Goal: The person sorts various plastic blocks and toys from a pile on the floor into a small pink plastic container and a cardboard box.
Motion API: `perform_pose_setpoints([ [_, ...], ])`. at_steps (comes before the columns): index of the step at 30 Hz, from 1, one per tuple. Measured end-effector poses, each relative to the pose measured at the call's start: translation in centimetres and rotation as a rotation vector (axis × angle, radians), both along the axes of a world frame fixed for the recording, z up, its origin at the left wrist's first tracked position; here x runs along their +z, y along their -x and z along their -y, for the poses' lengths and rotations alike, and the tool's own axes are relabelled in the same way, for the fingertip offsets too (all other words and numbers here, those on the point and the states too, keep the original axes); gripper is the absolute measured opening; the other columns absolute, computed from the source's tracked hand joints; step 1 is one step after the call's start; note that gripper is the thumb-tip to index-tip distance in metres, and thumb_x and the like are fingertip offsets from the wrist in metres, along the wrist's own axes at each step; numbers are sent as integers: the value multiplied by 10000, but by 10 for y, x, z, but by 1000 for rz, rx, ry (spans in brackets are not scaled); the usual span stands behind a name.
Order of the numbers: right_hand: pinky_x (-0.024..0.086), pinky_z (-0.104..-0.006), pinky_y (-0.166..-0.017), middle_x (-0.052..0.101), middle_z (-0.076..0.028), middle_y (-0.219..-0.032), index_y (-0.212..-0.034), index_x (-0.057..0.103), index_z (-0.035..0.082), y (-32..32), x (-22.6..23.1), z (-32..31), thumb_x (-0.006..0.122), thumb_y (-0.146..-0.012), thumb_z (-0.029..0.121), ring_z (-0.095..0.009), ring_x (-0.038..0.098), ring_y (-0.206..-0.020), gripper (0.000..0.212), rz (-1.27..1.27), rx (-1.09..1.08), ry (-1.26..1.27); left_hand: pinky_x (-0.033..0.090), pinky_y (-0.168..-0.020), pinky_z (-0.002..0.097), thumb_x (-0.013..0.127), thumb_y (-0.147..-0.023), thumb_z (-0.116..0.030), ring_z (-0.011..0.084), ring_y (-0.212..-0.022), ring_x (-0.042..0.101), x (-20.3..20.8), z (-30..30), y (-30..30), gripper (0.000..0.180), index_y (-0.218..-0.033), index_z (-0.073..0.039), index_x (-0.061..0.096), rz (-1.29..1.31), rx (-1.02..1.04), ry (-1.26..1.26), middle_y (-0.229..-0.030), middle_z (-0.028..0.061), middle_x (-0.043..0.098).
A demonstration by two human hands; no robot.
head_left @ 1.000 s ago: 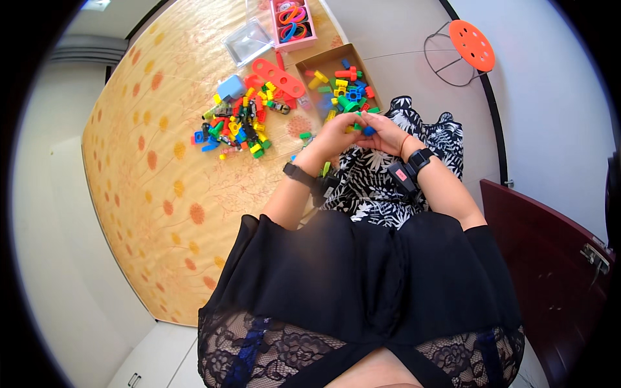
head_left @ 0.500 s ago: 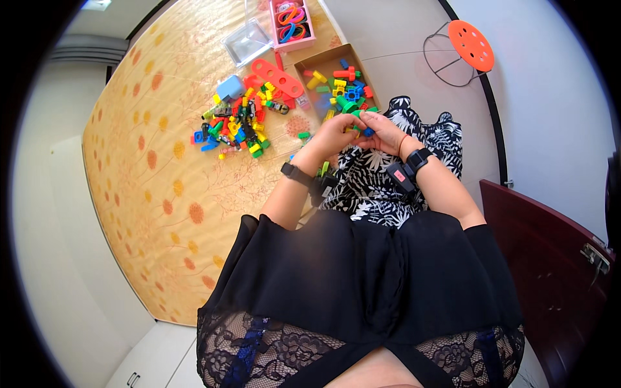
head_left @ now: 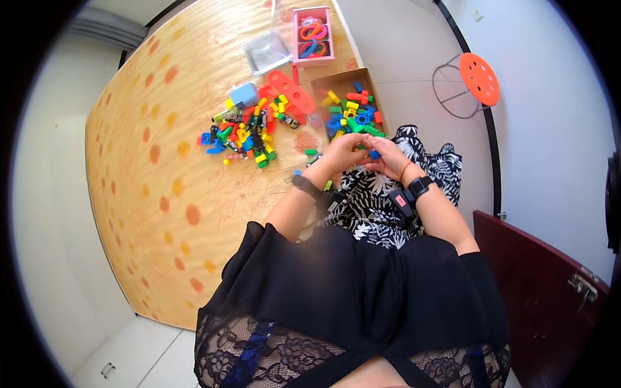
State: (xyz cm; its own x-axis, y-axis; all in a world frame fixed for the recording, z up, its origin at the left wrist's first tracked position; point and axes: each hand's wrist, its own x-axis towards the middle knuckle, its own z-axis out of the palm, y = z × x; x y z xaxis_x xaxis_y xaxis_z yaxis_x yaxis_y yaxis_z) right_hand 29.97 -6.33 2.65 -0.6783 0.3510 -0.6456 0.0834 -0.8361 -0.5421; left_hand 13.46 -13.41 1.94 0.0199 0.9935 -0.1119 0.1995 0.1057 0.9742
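Note:
My left hand [head_left: 344, 155] and my right hand [head_left: 390, 159] meet above my lap, fingertips together. Both are closed around a small blue toy block [head_left: 374, 154], which shows between the fingers; the rest of it is hidden by them. Just beyond my fingers stands an open cardboard box [head_left: 370, 79] holding red, yellow, blue and green toy blocks [head_left: 353, 111]. A loose heap of similar blocks and small toy cars [head_left: 257, 129] lies on the table left of the box. A few single pieces sit near my left wrist.
A pink box [head_left: 314, 63] of coloured bands and a clear plastic container [head_left: 266, 54] stand toward the table's far edge. Red perforated strips [head_left: 291, 92] and a light-blue piece [head_left: 244, 95] border the heap. An orange stool [head_left: 479, 79] is on the floor at right.
The view has shifted, so the table and box appear lower. My hands remain together at the box's near edge; the green piece seen at my fingertips before is now mostly out of sight.

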Motion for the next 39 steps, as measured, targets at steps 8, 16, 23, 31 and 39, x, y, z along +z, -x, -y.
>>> perform_pose_setpoints([
  [8,568,-247,-703,551,-75,-1118,-1249,426,53,-5,-12,-1,542,-955,222,-182,642,-902,359,-87,-24,42,517,-691,301,622,-839,-78,171,-796,633,0,-1,-2,212,-1042,-34,581,51,105,109,-963,113,646],
  [16,563,-244,-683,597,-49,-965,-1257,452,38,-5,-9,-1,544,-944,133,-119,622,-777,340,-47,-44,30,531,-590,304,612,-872,-122,163,-748,634,-8,-3,-11,175,-1009,-33,550,252,353,62,-875,72,626],
  [23,517,-202,-616,582,-16,-848,-1136,562,63,-8,-7,-4,483,-977,219,-82,578,-690,236,-78,-103,114,515,-583,284,609,-897,-173,143,-744,633,-25,-11,21,258,-1103,-30,547,142,461,27,-849,91,645],
  [31,518,-203,-621,585,-29,-895,-1196,543,48,-8,-6,2,542,-956,209,-82,574,-726,289,-71,-106,97,464,-820,402,666,-751,-88,312,-967,572,-97,5,136,232,-980,-52,661,-859,833,-108,-918,148,633],
  [39,527,-202,-651,630,-65,-1000,-1201,514,49,-6,-4,-2,534,-953,143,-82,601,-757,266,-57,-67,88,482,-804,417,616,-765,-61,340,-928,600,-106,2,135,196,-955,-25,646,-652,601,169,-911,172,647],
])
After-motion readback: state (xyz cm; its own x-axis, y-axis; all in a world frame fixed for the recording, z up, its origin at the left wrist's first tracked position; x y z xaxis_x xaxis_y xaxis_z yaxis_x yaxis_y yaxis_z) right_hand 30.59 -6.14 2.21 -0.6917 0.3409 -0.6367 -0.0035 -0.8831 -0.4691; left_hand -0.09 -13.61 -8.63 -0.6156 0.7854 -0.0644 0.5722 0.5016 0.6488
